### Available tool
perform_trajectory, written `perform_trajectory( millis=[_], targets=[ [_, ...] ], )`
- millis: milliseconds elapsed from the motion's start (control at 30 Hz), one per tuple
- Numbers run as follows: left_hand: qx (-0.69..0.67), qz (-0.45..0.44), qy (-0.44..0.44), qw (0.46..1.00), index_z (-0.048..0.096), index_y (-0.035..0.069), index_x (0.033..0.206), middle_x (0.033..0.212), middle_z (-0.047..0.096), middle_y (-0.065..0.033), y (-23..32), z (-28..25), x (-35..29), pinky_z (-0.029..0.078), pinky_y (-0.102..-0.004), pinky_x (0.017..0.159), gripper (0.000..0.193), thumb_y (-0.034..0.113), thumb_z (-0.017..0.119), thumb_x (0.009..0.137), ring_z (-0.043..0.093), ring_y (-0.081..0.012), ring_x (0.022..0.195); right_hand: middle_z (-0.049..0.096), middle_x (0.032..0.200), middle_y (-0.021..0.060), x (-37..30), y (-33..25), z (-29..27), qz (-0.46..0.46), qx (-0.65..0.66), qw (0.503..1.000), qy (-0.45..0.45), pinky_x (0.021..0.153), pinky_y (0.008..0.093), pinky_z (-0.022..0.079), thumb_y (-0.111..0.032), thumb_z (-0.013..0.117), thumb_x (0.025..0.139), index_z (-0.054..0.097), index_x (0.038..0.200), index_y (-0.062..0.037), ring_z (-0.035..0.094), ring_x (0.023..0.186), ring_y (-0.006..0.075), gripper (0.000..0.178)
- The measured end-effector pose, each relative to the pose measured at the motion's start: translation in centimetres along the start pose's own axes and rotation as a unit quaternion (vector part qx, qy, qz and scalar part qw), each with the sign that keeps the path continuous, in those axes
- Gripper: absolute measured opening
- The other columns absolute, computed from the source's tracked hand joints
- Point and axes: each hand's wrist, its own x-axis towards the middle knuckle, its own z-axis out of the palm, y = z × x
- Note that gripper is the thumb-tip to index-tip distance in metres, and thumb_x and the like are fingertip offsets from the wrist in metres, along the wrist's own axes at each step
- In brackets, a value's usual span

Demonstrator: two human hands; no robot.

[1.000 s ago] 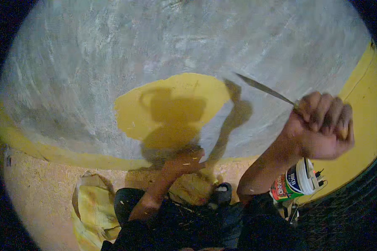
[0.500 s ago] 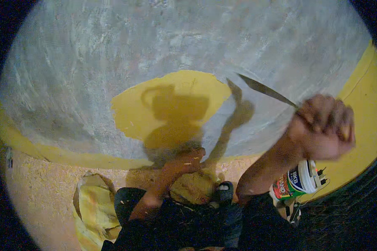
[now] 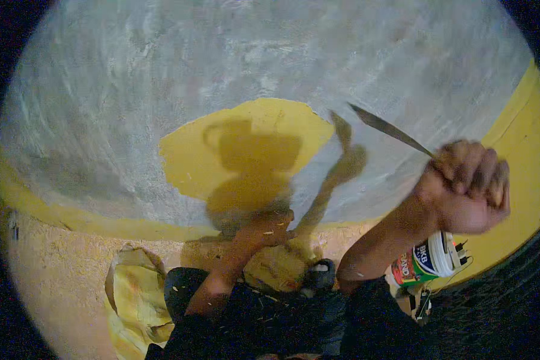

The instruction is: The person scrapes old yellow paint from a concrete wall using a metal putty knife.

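Closing its curled fingers around the near end of a thin dark blade (image 3: 393,131), the right hand (image 3: 469,186) is raised at our right side, its knuckles slightly blurred. The blade slants up and to the left from the fist, in front of the wall (image 3: 270,54); we see its shadow just beside it, but cannot tell whether the tip touches. Our left hand (image 3: 276,227) is lower, near the foot of the wall, with pale flecks on its skin; we cannot tell whether its fingers are apart or together. Over most of our view the wall is a mottled grey, streaked with whitish marks. Within that grey, to the left of the blade, we find a rounded yellow patch (image 3: 198,159) with an uneven edge, and a boxy shadow falls across it. More yellow runs along the wall's base as a narrow band (image 3: 102,224), and a wider yellow strip (image 3: 516,144) shows at the right. Below us the tan floor (image 3: 60,264) is littered with small flakes. A crumpled yellowish sack (image 3: 137,288) lies on it to our left, a brownish-yellow lump (image 3: 276,268) sits between our legs, and a dark sandal (image 3: 322,275) is just beside that lump. Past our right forearm stands a tilted white bucket (image 3: 441,255) with a coloured label, and beyond it spreads a dark ridged surface (image 3: 498,294).
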Motion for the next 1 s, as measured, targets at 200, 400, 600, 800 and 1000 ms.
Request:
perform_trajectory(
  millis=[200,400,600,800,1000],
  targets=[
    [-0.056,0.022,0.091,0.994,0.046,0.004,0.102,0.102,0.051,-0.0161,-0.6,1.3,-1.5,0.038,-0.0413,0.081,0.042,0.039,0.052,0.079,0.049,-0.0319,0.096,0.028,0.043,-0.0018,-0.6,2.2,0.8,0.031,-0.007,0.999,0.024,0.034,0.0235,0.024,-0.028,0.036,0.081,0.036,0.056,-0.0129,0.025,0.034,0.0096,0.029],
    [-0.003,0.153,0.255,0.955,0.049,0.006,0.094,0.090,0.057,-0.0168,-3.2,4.6,0.0,0.044,-0.0422,0.071,0.035,0.035,0.055,0.077,0.055,-0.0337,0.088,0.032,0.043,-0.0002,-0.5,3.4,0.1,0.010,-0.005,1.000,0.029,0.031,0.0238,0.026,-0.030,0.031,0.084,0.040,0.060,-0.0111,0.027,0.033,0.0101,0.031],
    [-0.051,0.113,0.202,0.972,0.048,0.006,0.110,0.105,0.055,-0.0165,-1.8,3.4,0.8,0.042,-0.0400,0.082,0.044,0.038,0.053,0.079,0.053,-0.0327,0.095,0.030,0.044,-0.0022,0.1,2.2,-0.7,0.014,-0.012,1.000,0.013,0.034,0.0231,0.024,-0.025,0.036,0.078,0.035,0.053,-0.0145,0.028,0.035,0.0095,0.027],
    [0.060,0.088,0.173,0.979,0.050,0.003,0.104,0.104,0.054,-0.0175,-1.7,1.7,0.7,0.039,-0.0418,0.086,0.044,0.039,0.053,0.079,0.051,-0.0345,0.099,0.027,0.042,-0.0022,-0.3,0.8,-1.1,-0.005,0.066,0.998,0.011,0.033,0.0219,0.022,-0.024,0.034,0.081,0.034,0.054,-0.0142,0.026,0.035,0.0087,0.028],
    [0.005,-0.044,0.028,0.999,0.050,0.004,0.110,0.112,0.051,-0.0172,2.2,-1.6,-0.9,0.036,-0.0410,0.092,0.048,0.041,0.054,0.079,0.047,-0.0332,0.106,0.030,0.043,-0.0012,-0.9,1.1,-1.0,0.011,0.017,0.999,0.027,0.031,0.0228,0.024,-0.029,0.035,0.081,0.036,0.057,-0.0129,0.026,0.034,0.0098,0.029]
  ],
)
